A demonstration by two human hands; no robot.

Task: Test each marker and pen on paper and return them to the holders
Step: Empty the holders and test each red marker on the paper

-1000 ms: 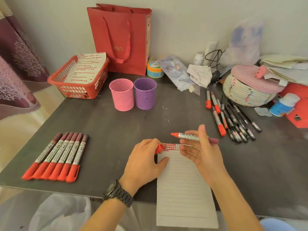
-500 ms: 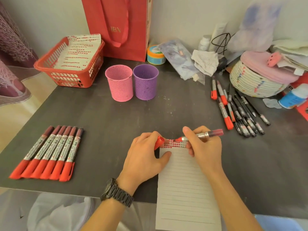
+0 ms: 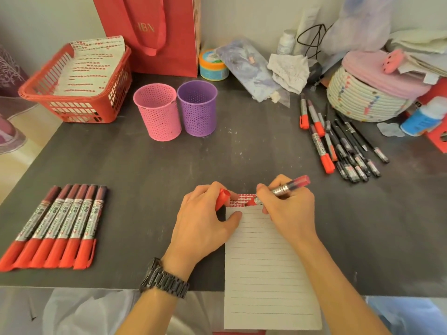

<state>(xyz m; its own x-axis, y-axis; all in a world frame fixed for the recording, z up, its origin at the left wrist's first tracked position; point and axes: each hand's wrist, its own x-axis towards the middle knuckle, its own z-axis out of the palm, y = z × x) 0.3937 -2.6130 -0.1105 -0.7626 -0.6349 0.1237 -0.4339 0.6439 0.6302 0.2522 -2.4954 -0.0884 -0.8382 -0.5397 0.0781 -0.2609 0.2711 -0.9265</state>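
Having dropped onto the paper (image 3: 266,274), the marker (image 3: 294,183) is mid-test, right hand (image 3: 290,211) fingers clamped on it, left hand (image 3: 203,218) fingers pinching its cap (image 3: 222,198).

Right hand (image 3: 287,210): I see it gripping an uncapped red marker (image 3: 291,185), tip down among the red marks (image 3: 242,201).
Left hand (image 3: 205,221): curled round the red cap (image 3: 222,199), thumb pressing the paper's left edge; watch (image 3: 164,278) on the wrist.
Paper (image 3: 266,274): lined sheet overhanging the near edge of the table (image 3: 145,165); marked along the top only.
Holders: pink holder (image 3: 158,112) and purple holder (image 3: 198,108) upright, side by side at the far side; I can't see inside.
Left row (image 3: 55,226): six capped red markers, packed together, caps toward me.
Right pile (image 3: 343,146): loose red markers and black pens, just beside a woven basket (image 3: 358,102).
Back left: red basket (image 3: 72,110) holding marked sheets.
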